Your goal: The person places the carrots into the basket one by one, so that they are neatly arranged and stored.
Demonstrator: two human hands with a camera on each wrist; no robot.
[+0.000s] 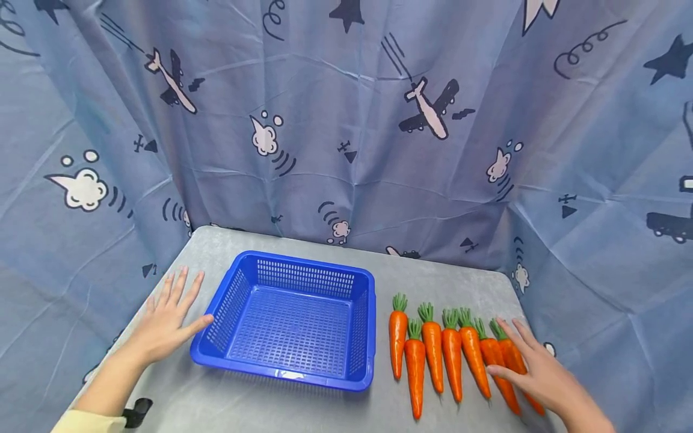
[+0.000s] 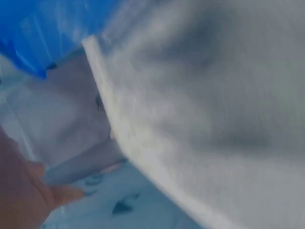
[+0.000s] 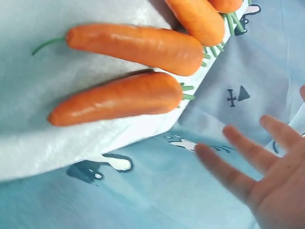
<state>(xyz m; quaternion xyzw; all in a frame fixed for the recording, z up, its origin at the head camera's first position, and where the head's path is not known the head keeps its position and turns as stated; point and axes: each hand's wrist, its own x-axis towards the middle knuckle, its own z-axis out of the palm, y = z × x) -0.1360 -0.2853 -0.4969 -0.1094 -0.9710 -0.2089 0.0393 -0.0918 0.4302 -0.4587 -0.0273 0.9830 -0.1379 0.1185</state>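
Observation:
A blue plastic basket (image 1: pixel 292 370) with slotted walls stands on the table. To its left my left hand (image 1: pixel 165 325) has its fingers straight and spread, the thumb close to the basket's left rim; whether it touches is unclear. Several orange carrots (image 1: pixel 452 361) with green tops lie side by side at the right. Above the rightmost carrot (image 1: pixel 511 355) and partly covering it, my right hand (image 1: pixel 541 370) is spread, holding nothing. In the right wrist view, the right hand's fingers (image 3: pixel 228 176) are apart from the carrots (image 3: pixel 119 98). The left wrist view is blurred, with the left hand (image 2: pixel 24 195) at its lower left.
The grey table (image 1: pixel 178 397) carries the basket and carrots. A blue patterned curtain (image 1: pixel 325 150) with planes and stars surrounds its back and sides. A black strap (image 1: pixel 138 414) is on the left wrist beside a pale yellow sleeve (image 1: pixel 86 423).

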